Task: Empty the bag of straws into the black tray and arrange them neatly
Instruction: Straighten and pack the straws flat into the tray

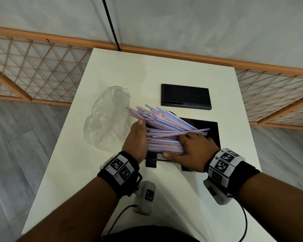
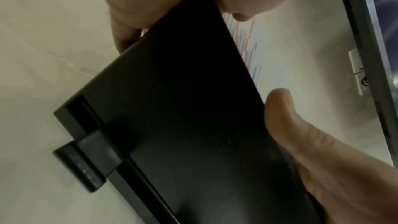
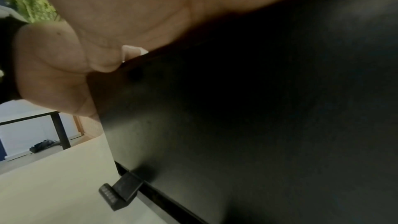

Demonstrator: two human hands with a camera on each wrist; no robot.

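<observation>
A heap of pink-and-blue striped straws (image 1: 164, 123) lies in the near black tray (image 1: 210, 130), with many fanning up and out over its far left corner. My left hand (image 1: 138, 135) stands flat against the straws' left ends, fingers straight. My right hand (image 1: 187, 145) lies on top of the lower bundle, its thumb along the tray's near rim. The left wrist view shows the tray's outer wall (image 2: 183, 108), straw ends (image 2: 249, 52) and my thumb (image 2: 284, 117) at the rim. In the right wrist view the tray wall (image 3: 237, 108) fills the frame and hides my fingers.
The empty clear plastic bag (image 1: 105, 119) lies crumpled on the white table (image 1: 147, 70), left of the tray. A second flat black tray piece (image 1: 185, 96) sits just beyond. Black latches (image 1: 150, 162) stick out from the tray's near side. Wrist-camera cables trail near the table's front edge.
</observation>
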